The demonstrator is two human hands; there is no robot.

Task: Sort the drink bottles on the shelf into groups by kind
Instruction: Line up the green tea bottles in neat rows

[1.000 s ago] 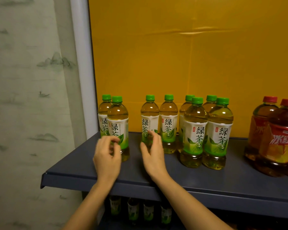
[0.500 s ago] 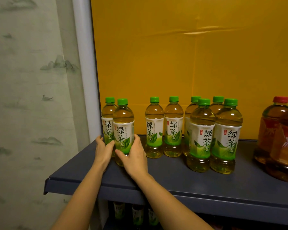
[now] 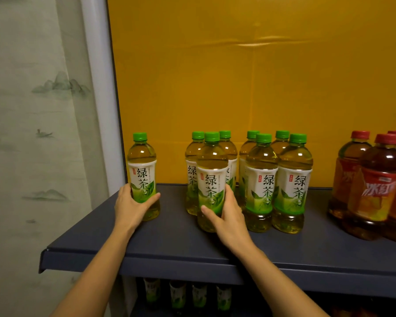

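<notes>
Several green-capped green tea bottles stand on the dark grey shelf (image 3: 169, 243). My left hand (image 3: 129, 205) grips the lower part of one green tea bottle (image 3: 142, 170) standing alone at the far left. My right hand (image 3: 226, 216) holds a second green tea bottle (image 3: 212, 177) at the front, just left of the main green tea cluster (image 3: 277, 179). Red-capped iced tea bottles (image 3: 375, 186) with orange-red labels stand grouped at the right end.
A yellow back panel (image 3: 249, 88) closes the shelf behind the bottles. A white post (image 3: 101, 110) and a pale curtain (image 3: 32, 133) lie to the left. More bottles (image 3: 188, 296) stand on the lower shelf beneath.
My right hand has carried the front bottle of the left pair rightward to the main green tea cluster. My left hand now grips the bottle left behind.
</notes>
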